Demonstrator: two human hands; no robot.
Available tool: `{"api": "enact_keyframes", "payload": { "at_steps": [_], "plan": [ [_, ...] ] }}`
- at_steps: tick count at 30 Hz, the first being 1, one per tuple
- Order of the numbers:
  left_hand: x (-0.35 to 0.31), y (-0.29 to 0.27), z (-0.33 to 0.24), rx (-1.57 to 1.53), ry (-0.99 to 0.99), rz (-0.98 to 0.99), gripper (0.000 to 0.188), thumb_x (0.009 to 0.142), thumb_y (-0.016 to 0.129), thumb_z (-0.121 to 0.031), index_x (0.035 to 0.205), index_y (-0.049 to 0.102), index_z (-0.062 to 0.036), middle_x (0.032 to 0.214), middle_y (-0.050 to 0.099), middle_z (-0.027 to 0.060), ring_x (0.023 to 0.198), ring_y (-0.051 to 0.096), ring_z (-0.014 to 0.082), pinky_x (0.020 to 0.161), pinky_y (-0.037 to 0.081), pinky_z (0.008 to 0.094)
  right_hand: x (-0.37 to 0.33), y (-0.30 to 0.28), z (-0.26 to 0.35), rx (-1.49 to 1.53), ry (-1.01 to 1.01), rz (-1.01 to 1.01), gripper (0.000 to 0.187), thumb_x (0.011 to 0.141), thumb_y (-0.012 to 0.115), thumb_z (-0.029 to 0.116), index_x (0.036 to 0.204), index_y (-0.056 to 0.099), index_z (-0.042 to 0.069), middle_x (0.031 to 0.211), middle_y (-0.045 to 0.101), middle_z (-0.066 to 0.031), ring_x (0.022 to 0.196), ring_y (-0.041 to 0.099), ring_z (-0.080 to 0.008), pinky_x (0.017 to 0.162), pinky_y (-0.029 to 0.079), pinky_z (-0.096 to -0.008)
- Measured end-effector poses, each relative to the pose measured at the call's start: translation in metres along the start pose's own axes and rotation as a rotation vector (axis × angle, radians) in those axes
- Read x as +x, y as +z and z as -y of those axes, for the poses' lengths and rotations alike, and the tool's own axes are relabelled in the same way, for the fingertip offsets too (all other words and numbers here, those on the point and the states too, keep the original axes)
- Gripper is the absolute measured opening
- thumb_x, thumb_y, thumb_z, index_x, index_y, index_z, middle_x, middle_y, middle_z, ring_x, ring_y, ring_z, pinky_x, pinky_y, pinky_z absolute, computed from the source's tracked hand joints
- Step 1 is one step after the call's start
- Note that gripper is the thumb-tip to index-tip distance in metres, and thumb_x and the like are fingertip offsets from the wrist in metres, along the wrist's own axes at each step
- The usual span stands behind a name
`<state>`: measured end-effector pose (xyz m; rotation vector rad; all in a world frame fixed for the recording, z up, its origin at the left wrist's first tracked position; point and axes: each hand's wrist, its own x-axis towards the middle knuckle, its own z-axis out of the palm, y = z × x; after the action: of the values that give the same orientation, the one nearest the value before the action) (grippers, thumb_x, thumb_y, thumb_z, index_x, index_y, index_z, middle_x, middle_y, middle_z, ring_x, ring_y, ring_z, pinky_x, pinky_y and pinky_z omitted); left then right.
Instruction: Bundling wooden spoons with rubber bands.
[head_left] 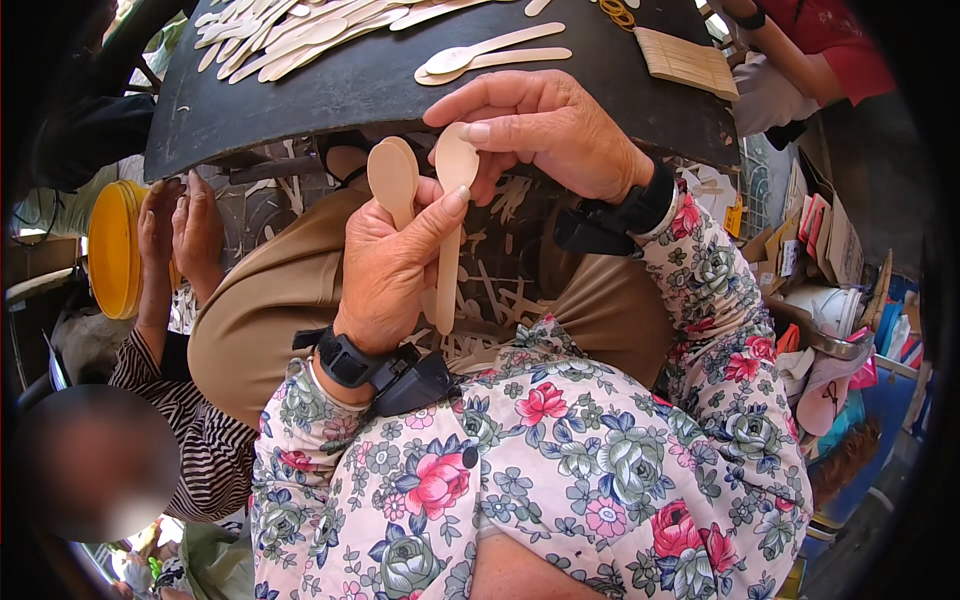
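My left hand [388, 262] is closed round the handles of a few pale wooden spoons. Two of these wooden spoons [392, 182] overlap, bowls upward, on the left side of the grip. Another wooden spoon [457, 162] stands upright under my left thumb, its handle pointing down past the palm. My right hand [555, 130] pinches the rim of that spoon's bowl, thumb in front and some fingers hidden behind it. On the black table just beyond my hands lie two loose wooden spoons [495, 57], one partly over the other.
A heap of wooden spoons [290, 35] covers the table's [300, 110] far left. A neat row of wooden sticks [685, 62] lies at right beside rubber bands [617, 12]. Other people sit close by, one with hands [182, 235] near a yellow bucket [115, 250]. Spoons litter the floor.
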<state>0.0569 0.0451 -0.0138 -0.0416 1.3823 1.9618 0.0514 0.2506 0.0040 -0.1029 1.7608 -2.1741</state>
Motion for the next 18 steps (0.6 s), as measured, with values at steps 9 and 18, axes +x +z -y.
{"api": "enact_keyframes", "payload": {
  "at_steps": [9,18],
  "plan": [
    [0.0059,-0.0003,-0.0005,-0.077,-0.115,0.036,0.019,0.096,0.057,-0.027,0.097,0.057,-0.0083,0.068,0.049,-0.0065,0.049,0.036,-0.0007,0.038,0.023,0.0159,0.0005,-0.0011,0.0020,-0.058,0.023,-0.039,0.026,0.090,0.057,0.006,0.113,0.059,-0.004,0.085,0.067,-0.0094,0.063,0.067,-0.0133,0.058,0.057,-0.0240],
    [0.0074,0.0061,0.0013,0.039,-0.069,-0.012,0.048,0.100,0.039,-0.047,0.103,0.056,-0.0023,0.071,0.051,-0.0006,0.049,0.035,0.0034,0.040,0.026,0.0179,0.0009,-0.0075,0.0041,0.027,0.099,-0.167,0.021,0.088,0.059,0.004,0.107,0.061,-0.004,0.085,0.066,-0.0103,0.060,0.066,-0.0143,0.056,0.057,-0.0248]
  ]
}}
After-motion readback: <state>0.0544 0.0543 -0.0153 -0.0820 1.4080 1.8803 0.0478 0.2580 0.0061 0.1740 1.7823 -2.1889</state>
